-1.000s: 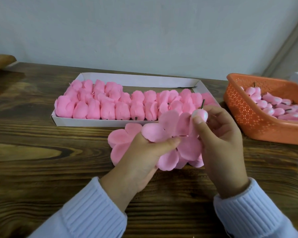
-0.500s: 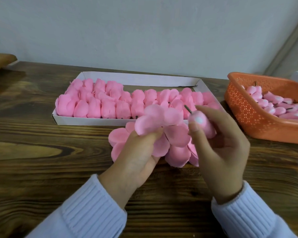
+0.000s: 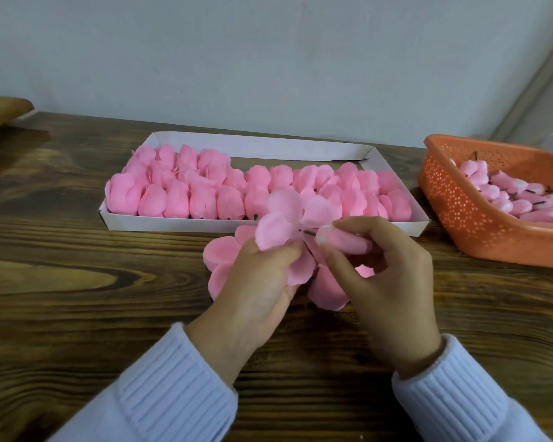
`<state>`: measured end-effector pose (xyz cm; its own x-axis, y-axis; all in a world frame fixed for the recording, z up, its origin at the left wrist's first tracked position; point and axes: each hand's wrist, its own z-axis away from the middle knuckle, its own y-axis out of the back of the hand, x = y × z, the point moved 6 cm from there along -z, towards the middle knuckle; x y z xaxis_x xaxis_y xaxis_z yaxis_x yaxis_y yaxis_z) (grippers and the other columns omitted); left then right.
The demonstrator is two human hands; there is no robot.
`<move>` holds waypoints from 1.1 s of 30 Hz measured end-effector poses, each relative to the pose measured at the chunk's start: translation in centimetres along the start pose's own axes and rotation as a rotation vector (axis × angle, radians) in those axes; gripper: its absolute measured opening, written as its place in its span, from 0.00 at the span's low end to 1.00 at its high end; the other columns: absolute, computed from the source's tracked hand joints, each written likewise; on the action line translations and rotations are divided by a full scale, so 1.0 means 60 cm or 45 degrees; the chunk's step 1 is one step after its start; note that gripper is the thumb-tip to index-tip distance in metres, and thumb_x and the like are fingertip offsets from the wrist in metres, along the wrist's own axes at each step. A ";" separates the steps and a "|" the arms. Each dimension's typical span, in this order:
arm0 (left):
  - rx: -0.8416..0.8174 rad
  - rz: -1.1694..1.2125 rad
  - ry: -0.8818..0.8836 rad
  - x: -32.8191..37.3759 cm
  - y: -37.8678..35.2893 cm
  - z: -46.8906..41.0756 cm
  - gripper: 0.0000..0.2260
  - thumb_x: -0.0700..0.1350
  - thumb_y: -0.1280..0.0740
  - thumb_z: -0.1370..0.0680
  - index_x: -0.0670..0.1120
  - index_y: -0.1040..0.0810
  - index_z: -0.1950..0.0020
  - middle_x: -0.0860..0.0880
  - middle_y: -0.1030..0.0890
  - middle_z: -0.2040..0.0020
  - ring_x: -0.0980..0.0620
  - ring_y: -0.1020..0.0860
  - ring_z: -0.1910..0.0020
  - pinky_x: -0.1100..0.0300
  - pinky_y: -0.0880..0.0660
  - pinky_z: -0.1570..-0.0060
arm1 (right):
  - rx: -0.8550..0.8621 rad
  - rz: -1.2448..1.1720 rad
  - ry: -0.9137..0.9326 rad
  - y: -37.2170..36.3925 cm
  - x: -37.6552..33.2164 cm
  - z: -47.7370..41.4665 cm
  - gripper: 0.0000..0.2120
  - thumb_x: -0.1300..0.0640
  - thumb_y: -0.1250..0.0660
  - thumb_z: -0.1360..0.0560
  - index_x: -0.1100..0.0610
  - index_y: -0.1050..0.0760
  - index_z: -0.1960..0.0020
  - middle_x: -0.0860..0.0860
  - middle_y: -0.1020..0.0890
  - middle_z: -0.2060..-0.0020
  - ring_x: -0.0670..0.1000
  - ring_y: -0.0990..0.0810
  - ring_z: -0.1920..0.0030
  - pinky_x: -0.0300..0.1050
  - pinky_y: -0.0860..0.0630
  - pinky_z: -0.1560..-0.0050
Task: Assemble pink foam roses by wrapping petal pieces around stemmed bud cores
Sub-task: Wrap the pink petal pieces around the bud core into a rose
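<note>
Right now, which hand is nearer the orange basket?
Right. The right hand, pinching the bud core, is just left of the orange basket, apart from it. The left hand, holding the petal piece, lies farther left, beyond the right hand.

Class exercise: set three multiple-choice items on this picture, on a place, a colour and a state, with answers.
1. Where do the spare bud cores lie? A in a jar; B in the orange basket; C on the floor.
2. What colour is the tray of finished roses? A white; B black; C green.
3. What is the right hand doing? A lying flat; B gripping scissors; C pinching a bud core.
Answers: B, they lie inside the basket; A, its card walls are white; C, thumb and finger pinch the core.
</note>
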<state>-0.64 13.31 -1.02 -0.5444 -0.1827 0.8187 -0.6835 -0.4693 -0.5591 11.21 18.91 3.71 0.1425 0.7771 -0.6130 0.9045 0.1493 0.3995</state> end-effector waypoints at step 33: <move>-0.397 -0.897 -0.517 0.004 -0.036 0.027 0.33 0.46 0.34 0.25 0.58 0.44 0.23 0.72 0.33 0.32 0.72 0.36 0.32 0.65 0.34 0.33 | 0.040 -0.701 -0.579 -0.003 0.043 0.010 0.07 0.69 0.28 0.31 0.60 0.21 0.55 0.59 0.17 0.60 0.58 0.17 0.58 0.49 0.21 0.57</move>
<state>1.51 12.90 0.61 0.2307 -0.2607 0.9375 -0.9302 -0.3417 0.1340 11.63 20.54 1.66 -0.1908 0.2613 -0.9462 0.9036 0.4233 -0.0653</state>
